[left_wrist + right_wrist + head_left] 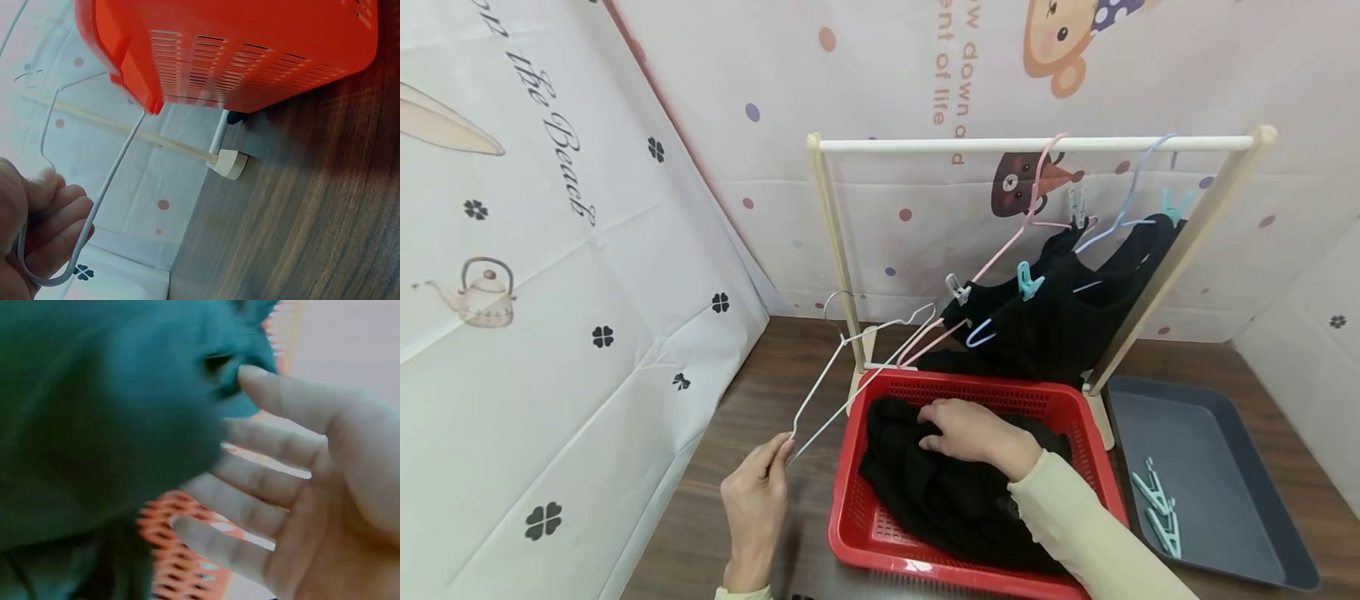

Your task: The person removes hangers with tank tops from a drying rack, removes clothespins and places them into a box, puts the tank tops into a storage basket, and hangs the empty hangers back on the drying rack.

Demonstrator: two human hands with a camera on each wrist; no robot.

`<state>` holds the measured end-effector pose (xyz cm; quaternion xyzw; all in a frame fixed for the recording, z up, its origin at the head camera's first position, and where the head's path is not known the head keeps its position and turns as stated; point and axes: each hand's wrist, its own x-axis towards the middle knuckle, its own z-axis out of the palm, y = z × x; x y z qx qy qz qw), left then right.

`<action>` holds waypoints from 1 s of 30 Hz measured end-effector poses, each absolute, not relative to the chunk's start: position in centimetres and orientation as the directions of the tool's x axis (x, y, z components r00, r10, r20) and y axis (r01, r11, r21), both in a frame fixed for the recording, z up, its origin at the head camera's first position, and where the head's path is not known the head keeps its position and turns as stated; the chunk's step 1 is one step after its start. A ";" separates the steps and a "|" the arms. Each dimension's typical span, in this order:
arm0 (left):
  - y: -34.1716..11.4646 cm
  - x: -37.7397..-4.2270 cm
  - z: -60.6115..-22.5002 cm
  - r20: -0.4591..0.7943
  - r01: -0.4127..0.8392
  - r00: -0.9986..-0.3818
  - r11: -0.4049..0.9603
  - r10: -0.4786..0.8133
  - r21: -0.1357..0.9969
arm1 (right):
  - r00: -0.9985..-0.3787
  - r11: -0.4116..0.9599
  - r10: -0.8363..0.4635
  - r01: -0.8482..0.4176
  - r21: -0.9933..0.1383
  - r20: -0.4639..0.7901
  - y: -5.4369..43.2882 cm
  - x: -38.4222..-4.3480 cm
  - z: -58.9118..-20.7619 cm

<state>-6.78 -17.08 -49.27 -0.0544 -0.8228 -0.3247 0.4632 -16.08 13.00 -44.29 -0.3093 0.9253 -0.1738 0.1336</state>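
Observation:
My left hand [756, 492] grips a white wire hanger [818, 385] at one end, left of the red basket [842, 500]. The hanger tilts up and away, its hook near the rack's left post. In the left wrist view, the fingers curl around the rounded end of the wire. Inside the basket lies a crumpled heap of black cloth [940, 492]. My right hand [970, 429] rests on its upper part. The right wrist view shows fairly straight, spread fingers, with the thumb tip at a fold of cloth [125, 425].
Behind the basket stands a rack with a white rod [925, 145]. A pink hanger [1003, 247] and a blue hanger [1129, 200] carry black garments [1060, 325] held by clothespins [1028, 282]. At right, a grey tray [1232, 475] contains light-green clothespins [1163, 533].

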 end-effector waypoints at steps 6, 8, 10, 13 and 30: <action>-17.0 -7.0 -49.2 0.789 0.363 -0.573 0.795 -0.220 0.486 | -0.741 0.695 -0.664 -0.558 -0.454 -0.104 13.6 -13.6 -41.4; -17.0 -7.1 -48.9 0.783 0.352 -0.578 0.795 -0.230 0.493 | -0.748 0.694 -0.657 -0.556 -0.457 -0.088 14.0 -12.6 -40.5; -17.1 -7.3 -48.5 0.785 0.353 -0.573 0.793 -0.236 0.496 | -0.764 0.699 -0.643 -0.558 -0.447 -0.053 14.7 -11.8 -39.6; -17.3 -7.5 -47.6 0.802 0.365 -0.545 0.792 -0.244 0.489 | -0.776 0.692 -0.625 -0.603 -0.397 0.088 15.9 -11.0 -38.8; -18.5 -8.7 -43.9 0.848 0.431 -0.461 0.769 -0.262 0.472 | -0.734 0.798 -0.411 -0.576 -0.176 0.541 25.4 -8.7 -35.5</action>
